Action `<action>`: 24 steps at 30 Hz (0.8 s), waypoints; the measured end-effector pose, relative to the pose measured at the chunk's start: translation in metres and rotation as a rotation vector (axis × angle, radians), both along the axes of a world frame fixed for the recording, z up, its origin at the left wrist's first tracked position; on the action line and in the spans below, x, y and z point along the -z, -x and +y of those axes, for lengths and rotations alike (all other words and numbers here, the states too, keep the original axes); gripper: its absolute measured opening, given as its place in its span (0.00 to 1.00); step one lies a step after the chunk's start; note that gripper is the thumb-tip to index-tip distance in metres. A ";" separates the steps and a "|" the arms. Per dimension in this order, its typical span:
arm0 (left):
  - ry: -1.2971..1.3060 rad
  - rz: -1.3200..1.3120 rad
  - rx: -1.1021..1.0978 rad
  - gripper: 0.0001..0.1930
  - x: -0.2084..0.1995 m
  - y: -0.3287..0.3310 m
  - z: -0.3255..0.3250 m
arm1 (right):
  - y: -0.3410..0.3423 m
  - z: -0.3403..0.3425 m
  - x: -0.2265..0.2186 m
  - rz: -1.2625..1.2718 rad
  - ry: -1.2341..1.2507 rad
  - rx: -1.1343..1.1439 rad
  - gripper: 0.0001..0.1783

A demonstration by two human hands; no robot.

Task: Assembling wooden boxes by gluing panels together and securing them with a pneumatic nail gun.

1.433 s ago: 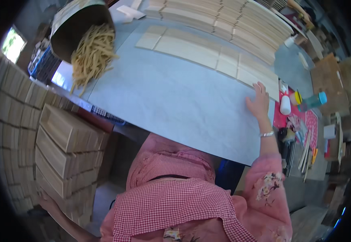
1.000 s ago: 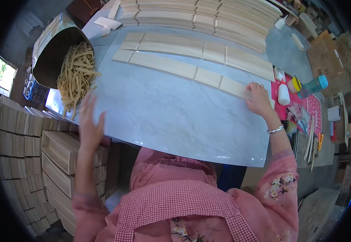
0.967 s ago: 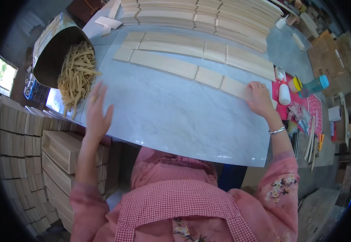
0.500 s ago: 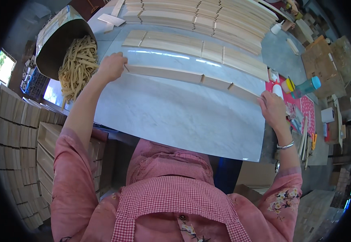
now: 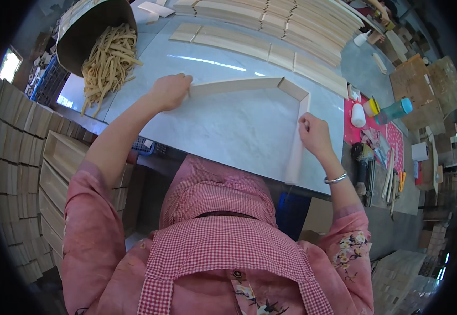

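Note:
A thin pale wooden strip stands on edge on the white marbled tabletop, folded at its grooves into a short slanted piece and a side coming toward me. My left hand pinches its left end. On the right, my right hand is closed at the folded side, close to the corner; its fingertips are partly hidden. Beyond the strip, a second grooved wooden strip lies flat. Farther back are several stacked grooved strips.
At the left, a tipped container spills tan flat bands. A white bottle, a yellow-lidded jar and a teal cup stand at the right. Stacked wooden pieces fill the lower left. Another person's hand shows at upper right.
The wooden strip was nearly straight and is now bent at two grooves. My right hand has come inward and toward me, swinging the right side around. My left hand has moved slightly right.

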State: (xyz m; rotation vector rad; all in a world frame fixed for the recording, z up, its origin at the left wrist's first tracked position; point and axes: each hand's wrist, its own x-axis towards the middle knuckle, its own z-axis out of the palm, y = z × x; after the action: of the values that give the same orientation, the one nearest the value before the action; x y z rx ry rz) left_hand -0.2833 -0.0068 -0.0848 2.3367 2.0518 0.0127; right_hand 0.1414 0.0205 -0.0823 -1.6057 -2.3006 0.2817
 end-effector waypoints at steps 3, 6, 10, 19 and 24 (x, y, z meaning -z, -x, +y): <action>0.063 -0.224 -0.170 0.17 -0.002 -0.021 -0.001 | 0.038 -0.013 0.001 0.266 0.255 -0.039 0.11; 0.028 -0.403 -0.124 0.18 0.015 -0.007 0.000 | 0.065 -0.039 -0.005 0.125 0.085 -0.214 0.10; 0.236 -0.714 -0.218 0.20 0.002 -0.016 -0.011 | 0.088 -0.042 -0.006 0.007 -0.180 -0.439 0.11; -0.037 -0.959 -0.284 0.22 0.038 -0.033 -0.025 | 0.111 -0.038 0.033 0.086 -0.306 -0.472 0.18; -0.084 -0.995 -0.229 0.20 0.043 -0.044 -0.026 | 0.119 -0.035 0.030 0.107 -0.312 -0.488 0.17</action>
State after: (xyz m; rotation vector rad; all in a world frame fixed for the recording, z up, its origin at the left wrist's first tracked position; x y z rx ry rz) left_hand -0.2392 -0.0328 -0.1281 1.5452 1.7270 1.0352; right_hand 0.0225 -0.0142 -0.1126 -0.8516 -2.4739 0.1057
